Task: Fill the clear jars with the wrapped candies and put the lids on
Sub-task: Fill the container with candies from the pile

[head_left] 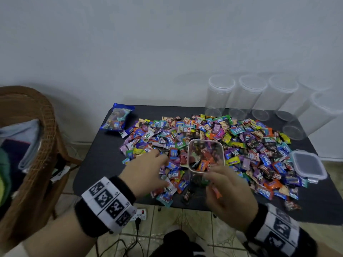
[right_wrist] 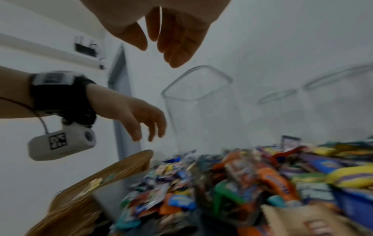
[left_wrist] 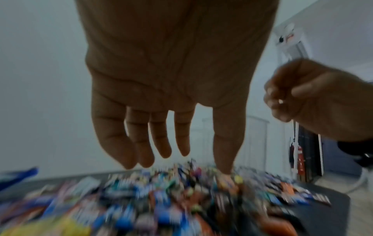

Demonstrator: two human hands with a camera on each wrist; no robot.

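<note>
A clear square jar (head_left: 204,141) stands open in the middle of the candy pile (head_left: 241,145) and holds a few wrapped candies at its bottom. My left hand (head_left: 159,158) hangs just left of the jar with straight, spread fingers (left_wrist: 129,143) over the candies, holding nothing. My right hand (head_left: 213,169) hovers at the jar's near edge; in the right wrist view its fingers (right_wrist: 177,47) and thumb are relaxed with nothing between them. The same jar (right_wrist: 201,103) rises behind my left hand (right_wrist: 149,127). The square clip lid (head_left: 307,165) lies at the pile's right edge.
Several empty clear round jars (head_left: 220,95) stand along the back right of the black table (head_left: 96,154). A blue candy bag (head_left: 117,117) lies at the back left. A wicker chair (head_left: 37,145) stands left of the table. A power strip (head_left: 141,214) lies on the floor.
</note>
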